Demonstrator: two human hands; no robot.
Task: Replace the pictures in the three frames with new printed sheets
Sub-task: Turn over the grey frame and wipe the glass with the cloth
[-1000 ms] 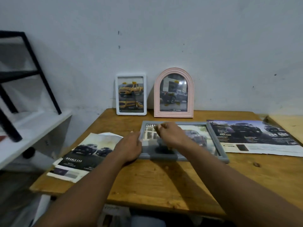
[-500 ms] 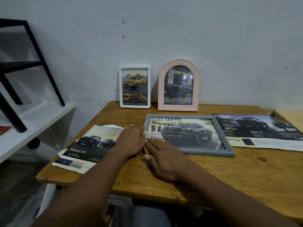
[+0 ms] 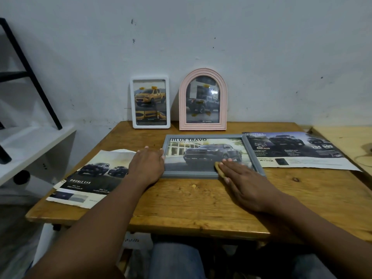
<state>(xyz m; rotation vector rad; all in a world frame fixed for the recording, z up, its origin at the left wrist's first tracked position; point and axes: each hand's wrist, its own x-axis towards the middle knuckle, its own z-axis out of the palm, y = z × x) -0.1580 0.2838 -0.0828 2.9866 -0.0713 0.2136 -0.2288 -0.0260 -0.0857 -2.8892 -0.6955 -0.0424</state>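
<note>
Our left hand (image 3: 147, 168) lies palm down on the wooden table (image 3: 201, 204). Its fingers are loose and nearly straight, and the fingertips touch the left rim of the grey frame (image 3: 189, 175). It holds nothing, and its heel covers the right edge of the "Double Cab" sheet (image 3: 90, 178). Our right hand (image 3: 247, 184) is flat, with the fingers straight and together. They reach over the lower right part of the grey frame and press on a small tan thing (image 3: 218, 169) that lies on the picture. We cannot tell what this thing is.

The grey frame lies flat in the middle of the table, face up. It shows a dark pickup under the words "HILUX TRAVO". Just beside its right rim lies a wide printed sheet (image 3: 298, 152) with dark trucks, touching or nearly touching the frame.

Behind it, two more frames stand upright against the wall. The white frame (image 3: 168, 101), on the left, has a yellow pickup in it. The pink arched frame (image 3: 182, 105), on the right, has a dark truck. They stand near each other and do not touch.

To the left of the table is a white shelf (image 3: 30, 141) with black metal legs (image 3: 30, 73) on it. To the right is a paler wooden surface (image 3: 342, 141).
</note>
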